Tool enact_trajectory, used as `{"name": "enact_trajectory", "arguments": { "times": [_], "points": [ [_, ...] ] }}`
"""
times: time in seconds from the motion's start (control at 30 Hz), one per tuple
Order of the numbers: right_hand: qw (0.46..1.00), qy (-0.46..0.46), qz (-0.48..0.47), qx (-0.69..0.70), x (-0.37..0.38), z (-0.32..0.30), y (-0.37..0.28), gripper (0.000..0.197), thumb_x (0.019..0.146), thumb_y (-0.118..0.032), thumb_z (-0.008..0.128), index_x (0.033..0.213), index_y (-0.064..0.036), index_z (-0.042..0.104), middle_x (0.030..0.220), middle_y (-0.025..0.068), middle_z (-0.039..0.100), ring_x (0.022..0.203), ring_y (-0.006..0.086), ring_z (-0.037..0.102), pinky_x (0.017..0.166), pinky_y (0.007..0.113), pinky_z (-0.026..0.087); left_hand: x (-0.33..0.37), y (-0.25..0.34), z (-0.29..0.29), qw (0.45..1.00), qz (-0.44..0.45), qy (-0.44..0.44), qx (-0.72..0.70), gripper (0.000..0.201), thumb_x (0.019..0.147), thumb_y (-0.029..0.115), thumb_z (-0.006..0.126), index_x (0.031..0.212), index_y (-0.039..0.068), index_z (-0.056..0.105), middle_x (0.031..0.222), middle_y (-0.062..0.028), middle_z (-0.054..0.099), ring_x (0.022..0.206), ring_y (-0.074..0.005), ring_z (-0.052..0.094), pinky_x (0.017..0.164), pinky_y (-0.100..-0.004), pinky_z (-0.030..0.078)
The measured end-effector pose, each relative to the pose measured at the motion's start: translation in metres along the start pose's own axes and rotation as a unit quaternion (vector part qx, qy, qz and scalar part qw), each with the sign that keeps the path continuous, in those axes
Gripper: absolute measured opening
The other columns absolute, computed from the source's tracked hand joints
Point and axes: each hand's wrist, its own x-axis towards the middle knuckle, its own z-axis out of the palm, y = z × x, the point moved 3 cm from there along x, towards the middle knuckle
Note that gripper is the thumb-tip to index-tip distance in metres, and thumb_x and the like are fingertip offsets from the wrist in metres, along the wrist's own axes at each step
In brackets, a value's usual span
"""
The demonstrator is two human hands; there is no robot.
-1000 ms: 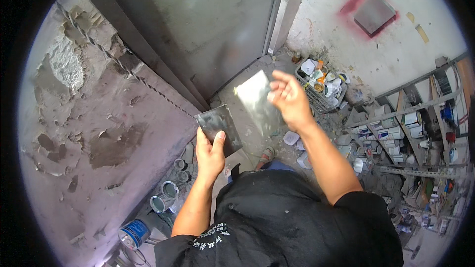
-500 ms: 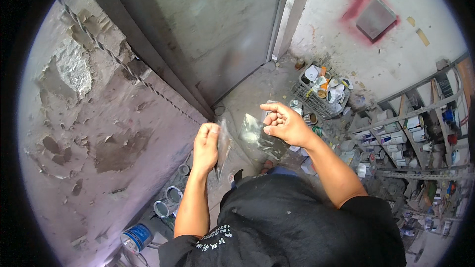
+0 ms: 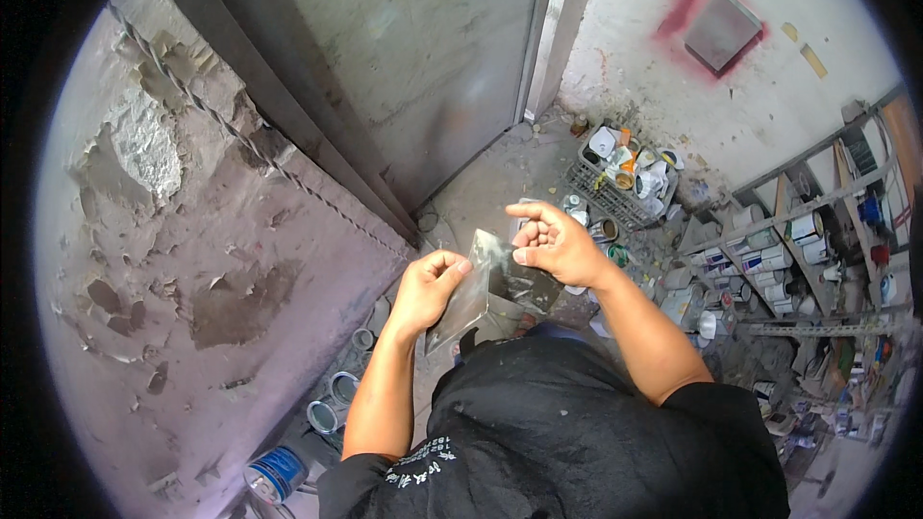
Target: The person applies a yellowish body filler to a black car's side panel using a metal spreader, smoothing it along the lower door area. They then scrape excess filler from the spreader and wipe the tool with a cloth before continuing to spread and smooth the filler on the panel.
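My left hand (image 3: 430, 290) is closed on a thin, shiny grey flat plate (image 3: 465, 300), thumb on its upper side. Pinched in my right hand (image 3: 561, 252) is a second thin flat plate (image 3: 529, 292), dark and glossy with a pale smear near its far corner. Both plates hang in front of my black shirt (image 3: 577, 413), well above the floor. The left plate overlaps the edge of the right one in the picture; whether they touch I cannot tell. My right index finger stretches out above the plate.
A peeling wall (image 3: 231, 288) with a twisted cable stands at the left, a grey metal door (image 3: 433, 58) ahead. A grey crate (image 3: 615, 197) overflows with cans and rubbish. Shelves (image 3: 808, 231) of paint tins line the right. A blue tin (image 3: 277, 473) and open cans stand lower left.
My left hand has moved right with its plate, which has turned from nearly edge-on to show its face and now meets the right plate in view. My right hand has barely moved.
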Motion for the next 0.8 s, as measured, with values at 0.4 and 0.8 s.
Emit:
{"name": "enact_trajectory", "arguments": {
  "times": [0.4,0.8],
  "points": [
    [0.985,0.151,0.011,0.081,-0.002,0.019,0.018,0.058,0.085,0.003,0.063,0.139,-0.0026,0.044,0.111,0.0049,0.054,0.087,0.0075,0.054,0.081,0.021,0.046,-0.02,-0.043,-0.025,0.947,-0.105,0.092,-0.289,0.026,0.098,0.034,0.053,0.087,0.01,0.053,0.068,-0.0062,0.053,0.039,-0.0139,0.043,0.035,-0.0283,0.032],
    [0.989,-0.105,-0.007,0.104,-0.028,0.115,0.031,0.05,0.096,-0.008,0.054,0.142,0.0009,0.038,0.132,0.0135,0.057,0.122,0.0178,0.053,0.104,0.033,0.041,-0.046,-0.038,-0.027,0.843,-0.119,0.164,-0.498,0.045,0.097,0.051,0.052,0.116,0.011,0.057,0.093,-0.0106,0.065,0.063,-0.0219,0.061,0.048,-0.03,0.05]
  ]
}}
